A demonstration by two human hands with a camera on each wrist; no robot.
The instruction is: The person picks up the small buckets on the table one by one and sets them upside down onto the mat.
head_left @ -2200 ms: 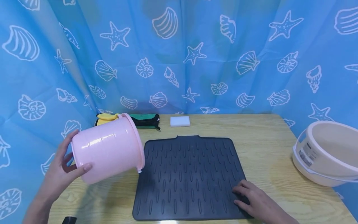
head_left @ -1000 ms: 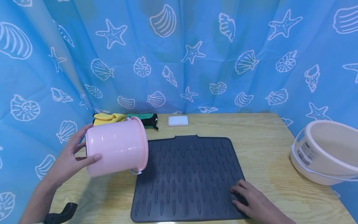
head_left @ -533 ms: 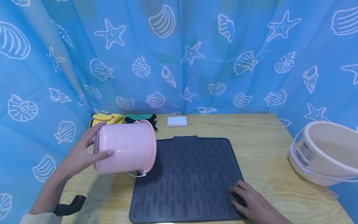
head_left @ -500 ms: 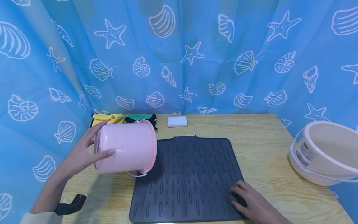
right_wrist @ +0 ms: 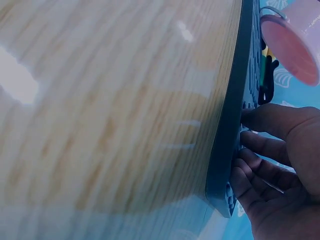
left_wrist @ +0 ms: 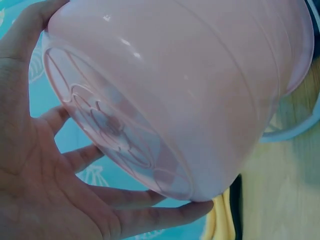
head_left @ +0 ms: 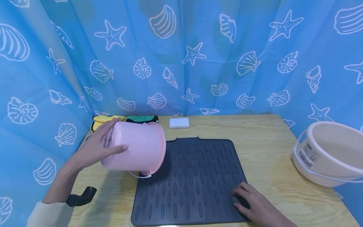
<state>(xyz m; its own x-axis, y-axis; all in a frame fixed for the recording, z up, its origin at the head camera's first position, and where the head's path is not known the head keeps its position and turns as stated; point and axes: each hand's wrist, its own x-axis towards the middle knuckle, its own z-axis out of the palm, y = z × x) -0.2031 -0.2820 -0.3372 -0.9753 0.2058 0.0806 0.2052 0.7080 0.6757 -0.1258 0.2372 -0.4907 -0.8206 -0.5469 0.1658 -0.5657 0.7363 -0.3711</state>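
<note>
1. Pink bucket [head_left: 141, 148] and left hand [head_left: 95, 149] have shifted rightward since the earlier frame, carrying the bucket's rim farther past the left edge of the black mat [head_left: 187, 189]; the right hand [head_left: 250, 201] stays at that mat's near right corner.

2. The bucket lies tipped on its side, apparently in the air, with its mouth toward the right edge of the counter [head_left: 269, 142] and its handle [left_wrist: 292, 134] hanging loose below.

3. The left hand is spread wide and holds the bucket by its base, thumb against the wall. The right hand's fingers are loosely bent, tips resting on the mat, with no grip showing.

4. The step in hand seems to be bringing the tipped bucket in over the mat while the right hand steadies the mat.

5. The next move would likely call for a firm left-hand hold and a level path inward from the mat's left edge, the dangling handle kept from snagging there.
</note>
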